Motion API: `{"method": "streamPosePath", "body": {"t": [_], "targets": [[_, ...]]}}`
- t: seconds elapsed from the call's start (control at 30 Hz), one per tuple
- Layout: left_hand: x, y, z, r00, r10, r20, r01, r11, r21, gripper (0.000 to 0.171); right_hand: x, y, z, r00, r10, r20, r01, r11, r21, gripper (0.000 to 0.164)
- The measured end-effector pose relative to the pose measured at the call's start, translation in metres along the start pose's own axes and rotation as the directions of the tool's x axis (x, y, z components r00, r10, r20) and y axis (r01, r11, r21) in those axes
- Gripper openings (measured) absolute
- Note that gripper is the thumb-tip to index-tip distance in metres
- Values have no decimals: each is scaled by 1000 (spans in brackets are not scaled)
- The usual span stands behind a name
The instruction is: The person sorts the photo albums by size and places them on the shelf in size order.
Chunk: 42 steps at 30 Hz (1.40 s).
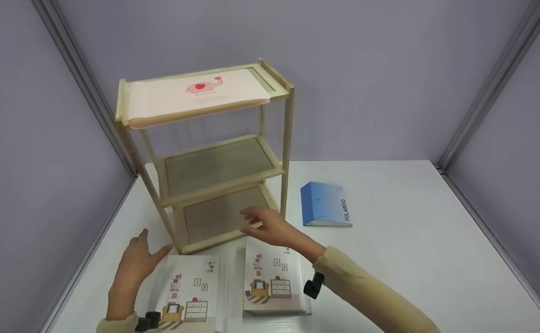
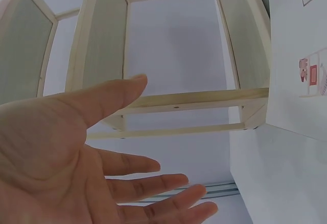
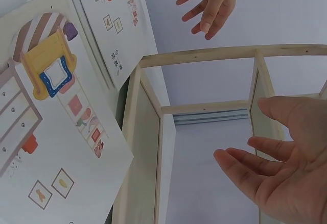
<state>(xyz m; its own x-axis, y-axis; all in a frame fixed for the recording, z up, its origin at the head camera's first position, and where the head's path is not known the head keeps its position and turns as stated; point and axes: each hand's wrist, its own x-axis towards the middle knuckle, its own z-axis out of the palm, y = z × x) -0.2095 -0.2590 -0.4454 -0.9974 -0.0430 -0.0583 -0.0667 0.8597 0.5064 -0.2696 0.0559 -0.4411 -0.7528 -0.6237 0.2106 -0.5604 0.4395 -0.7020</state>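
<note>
A light wooden three-tier shelf stands at the back left. On its top tier lies a flat white thing with a pink elephant printed on it. My left hand hovers left of the shelf's front corner, thumb and fingers spread, holding nothing. Before the lowest tier my right hand hangs in the air with relaxed, slightly bent fingers and an empty palm. Below the hands lie two thick white books or boxes with matching room drawings, a left one and a right one.
A blue book or box marked POLAROID lies on the white table, right of the shelf. Pale purple walls enclose the table at the back and both sides. The shelf's two lower tiers show bare panels.
</note>
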Motion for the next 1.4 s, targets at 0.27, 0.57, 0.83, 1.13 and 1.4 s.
{"method": "streamPosePath", "body": {"t": [0.27, 0.57, 0.83, 1.13, 1.4], "targets": [[-2, -9, 4, 995, -16, 96, 15, 1000, 7, 88, -1, 2, 7, 999, 26, 34, -27, 1000, 9, 48], [-2, -14, 9, 994, -31, 107, 31, 1000, -4, 87, -2, 6, 14, 997, 48, 66, -51, 998, 34, 48], [-2, -19, 12, 992, -27, 125, 28, 1000, -5, 83, -3, 12, 23, 996, 31, 86, -36, 998, 50, 49], [-6, -21, 16, 976, -63, 206, 69, 997, -19, 79, -6, 15, 37, 990, 52, 128, -60, 997, 57, 48], [-5, -26, 25, 948, -149, 282, 178, 981, -80, 79, -8, 18, 48, 987, 52, 154, -60, 997, 44, 51]]}}
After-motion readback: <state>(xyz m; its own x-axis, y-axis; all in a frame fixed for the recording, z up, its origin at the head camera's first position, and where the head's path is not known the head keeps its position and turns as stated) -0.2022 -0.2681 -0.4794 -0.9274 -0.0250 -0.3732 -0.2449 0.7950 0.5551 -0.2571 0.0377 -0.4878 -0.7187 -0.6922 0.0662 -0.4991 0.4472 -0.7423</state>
